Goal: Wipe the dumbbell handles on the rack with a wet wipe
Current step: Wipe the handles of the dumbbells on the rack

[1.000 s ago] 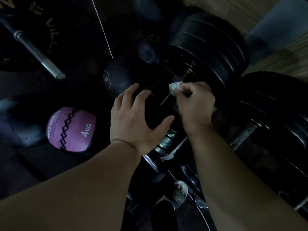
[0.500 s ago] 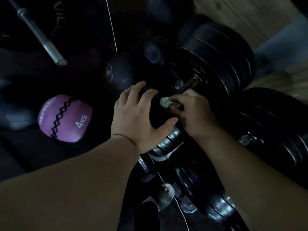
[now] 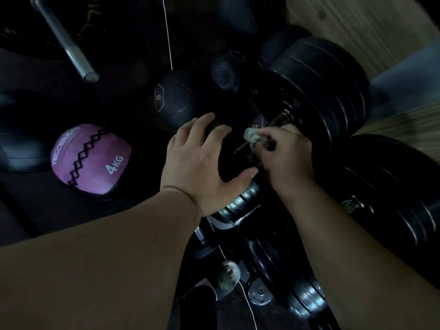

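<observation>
The right hand (image 3: 285, 158) pinches a crumpled wet wipe (image 3: 251, 135) between thumb and fingertips. It presses the wipe onto the brownish dumbbell handle (image 3: 279, 121), which runs from under its fingers up to the stacked black plates (image 3: 321, 91) just beyond its knuckles. The left hand (image 3: 202, 163) is spread wide and grips nothing. It rests on a dark rounded weight just left of the wipe, though the gloom hides what exactly it steadies.

I judge this one handle to be mid-wipe, with the stretch nearest the plates not yet covered. A second dumbbell handle (image 3: 352, 203), right of the right forearm, has no wipe on it, and whether it is clean cannot be told. More dumbbells lie below the forearms, so much of the task seems left.
</observation>
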### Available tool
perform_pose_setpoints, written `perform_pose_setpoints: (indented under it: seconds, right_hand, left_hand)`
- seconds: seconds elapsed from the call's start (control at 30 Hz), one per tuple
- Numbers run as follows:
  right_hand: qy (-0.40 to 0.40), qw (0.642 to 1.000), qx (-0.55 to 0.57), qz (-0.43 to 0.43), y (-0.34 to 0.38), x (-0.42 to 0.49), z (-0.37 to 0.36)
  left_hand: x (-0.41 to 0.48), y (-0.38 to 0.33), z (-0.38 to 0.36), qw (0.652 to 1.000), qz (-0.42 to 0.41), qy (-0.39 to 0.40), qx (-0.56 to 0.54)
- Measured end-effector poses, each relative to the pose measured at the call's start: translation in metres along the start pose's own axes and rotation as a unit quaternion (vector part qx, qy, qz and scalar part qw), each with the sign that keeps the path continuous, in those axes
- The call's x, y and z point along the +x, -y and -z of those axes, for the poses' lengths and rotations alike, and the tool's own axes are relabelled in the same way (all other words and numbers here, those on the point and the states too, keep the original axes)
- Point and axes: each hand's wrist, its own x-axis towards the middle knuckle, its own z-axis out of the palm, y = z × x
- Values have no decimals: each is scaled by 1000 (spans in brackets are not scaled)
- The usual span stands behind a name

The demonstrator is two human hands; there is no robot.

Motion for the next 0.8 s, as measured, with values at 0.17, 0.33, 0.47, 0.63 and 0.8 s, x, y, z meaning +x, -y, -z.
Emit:
perform_pose_setpoints:
  seconds: [0.17, 0.33, 0.47, 0.63, 0.8]
  right_hand:
    - [95, 995, 12, -12, 4, -11, 0]
    - [16, 995, -13, -96, 2, -8, 19]
    - [-115, 980, 51, -156, 8, -14, 14]
    - [-177, 941, 211, -196, 26, -9, -1]
    - [-220, 898, 281, -258, 29, -8, -8]
  left_hand:
    - [0, 1, -1, 1000, -5, -6, 0]
    - [0, 0, -1, 1000, 0, -4, -1]
    - [0, 0, -1, 1000, 3, 1, 1]
    - [0, 1, -2, 1000, 2, -9, 2]
    - [0, 0, -2, 1000, 3, -13, -7]
